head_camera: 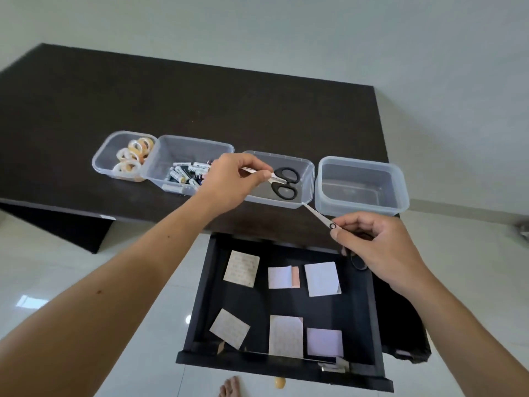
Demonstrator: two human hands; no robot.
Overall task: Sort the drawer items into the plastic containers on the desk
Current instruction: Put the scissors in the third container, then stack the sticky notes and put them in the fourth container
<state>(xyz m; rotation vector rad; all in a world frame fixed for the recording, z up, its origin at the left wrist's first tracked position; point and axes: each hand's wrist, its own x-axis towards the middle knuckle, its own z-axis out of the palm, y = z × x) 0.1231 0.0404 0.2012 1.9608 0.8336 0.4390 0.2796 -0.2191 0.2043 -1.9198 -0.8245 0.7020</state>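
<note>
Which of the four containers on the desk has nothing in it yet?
The rightmost container; the others hold tape rolls, batteries and scissors.

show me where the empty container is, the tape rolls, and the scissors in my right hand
empty container [361, 206]: head view, on its near wall.
tape rolls [130, 159]: head view, on a middle roll.
scissors in the right hand [322, 217]: head view, on the blades near the pivot.

Single head-worn wide-angle view, looking forward and steeply down from close above. The dark surface [200, 110] fills the far half, the open drawer [286, 365] lies near and centre, and both forearms reach in from the near corners.
</note>
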